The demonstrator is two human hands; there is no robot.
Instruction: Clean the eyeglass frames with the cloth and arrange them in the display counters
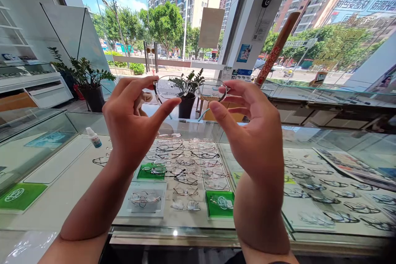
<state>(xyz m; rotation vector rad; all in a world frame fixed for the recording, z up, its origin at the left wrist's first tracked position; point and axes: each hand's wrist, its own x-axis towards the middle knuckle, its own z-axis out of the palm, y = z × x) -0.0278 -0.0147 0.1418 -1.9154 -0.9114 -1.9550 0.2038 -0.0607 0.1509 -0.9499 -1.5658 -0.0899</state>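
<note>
A pair of thin-rimmed eyeglasses is held up level above the glass display case, lenses toward the window. My left hand grips the frame near its left hinge, thumb and fingers closed on that side. On the opposite hinge, my right hand pinches the frame the same way, its thumb below the rim. Both temples point away from me, with their bluish tips showing beneath the lenses. Below the hands, several rows of eyeglasses lie inside the case.
A small spray bottle stands on the case at left. Green cards lie among the displayed frames. Potted plants stand beyond the counter, before a glass door and windows. More glasses fill the right-hand case.
</note>
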